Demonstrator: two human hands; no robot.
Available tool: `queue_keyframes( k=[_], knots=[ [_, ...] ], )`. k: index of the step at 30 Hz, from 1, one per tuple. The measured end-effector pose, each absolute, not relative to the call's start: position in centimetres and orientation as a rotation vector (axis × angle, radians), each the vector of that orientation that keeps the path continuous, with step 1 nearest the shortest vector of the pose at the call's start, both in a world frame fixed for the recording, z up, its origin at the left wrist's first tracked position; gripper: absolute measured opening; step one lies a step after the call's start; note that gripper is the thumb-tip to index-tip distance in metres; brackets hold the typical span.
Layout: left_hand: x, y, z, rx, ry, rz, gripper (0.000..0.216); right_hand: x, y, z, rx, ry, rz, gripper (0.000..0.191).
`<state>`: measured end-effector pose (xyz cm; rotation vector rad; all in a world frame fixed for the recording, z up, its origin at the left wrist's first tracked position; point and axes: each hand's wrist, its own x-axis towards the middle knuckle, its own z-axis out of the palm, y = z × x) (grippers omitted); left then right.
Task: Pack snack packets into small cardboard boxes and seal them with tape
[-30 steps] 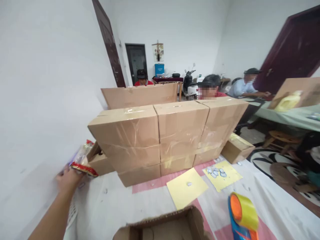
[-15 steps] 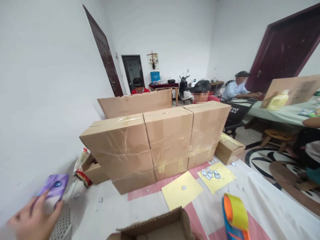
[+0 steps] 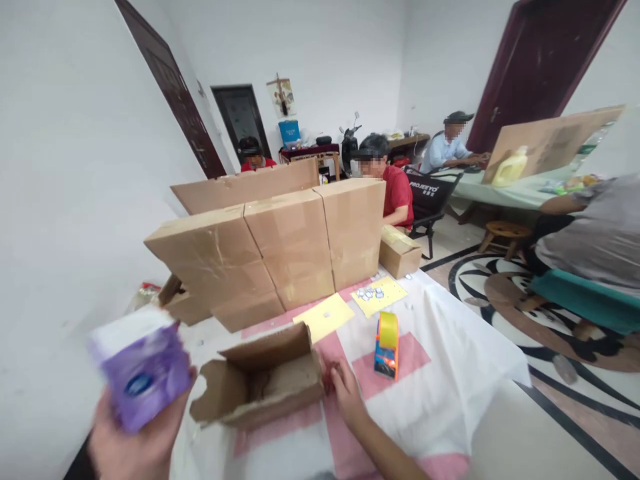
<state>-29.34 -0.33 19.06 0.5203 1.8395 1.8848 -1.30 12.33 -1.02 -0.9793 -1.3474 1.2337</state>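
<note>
My left hand (image 3: 131, 445) is raised at the lower left and grips a purple-and-white soft pack (image 3: 141, 368), blurred by motion. An open, empty cardboard box (image 3: 260, 383) lies on the table in front of me. My right hand (image 3: 344, 389) rests against the box's right side, fingers curled at its edge. A tape dispenser (image 3: 387, 344) with a yellow roll stands just to the right of that hand.
Sealed cardboard boxes (image 3: 280, 250) are stacked in a wall across the far side of the table (image 3: 450, 347). Two yellow sheets (image 3: 325, 316) with small bits lie before them. Other people sit beyond the boxes and at the right. A white wall runs along the left.
My left hand took the purple pack from the left and lifted it close to the camera. The view tilted down and back, showing the open box and my right hand beside it.
</note>
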Motion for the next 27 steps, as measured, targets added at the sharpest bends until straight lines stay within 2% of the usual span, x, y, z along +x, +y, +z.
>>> queue_keyframes(
  k=[4,8,15,21,24,27],
  knots=[
    [-25.4,3.3,19.0,0.308,1.518,1.893,0.049,-1.0,12.3,-1.4,-0.958,-1.362,1.309,0.036],
    [-24.4,5.4,18.4,0.453,1.498,1.973,0.049,-0.7,12.5,-2.2,-0.954,-1.359,1.374,0.036],
    [-24.8,4.2,19.3,0.403,1.516,1.749,0.048,-0.8,12.6,-2.0,-0.905,-1.346,1.408,0.03],
    [-24.7,2.3,19.3,0.345,1.527,2.036,0.048,-0.9,12.5,-2.2,-0.892,-1.317,1.435,0.027],
    [-24.1,1.2,19.0,0.282,1.467,2.088,0.04,-0.4,12.3,-0.4,-0.887,-1.266,1.375,0.024],
    [-23.0,0.3,18.3,0.311,1.537,2.043,0.045,0.6,12.1,4.9,-0.782,-1.229,1.155,0.019]
  ],
)
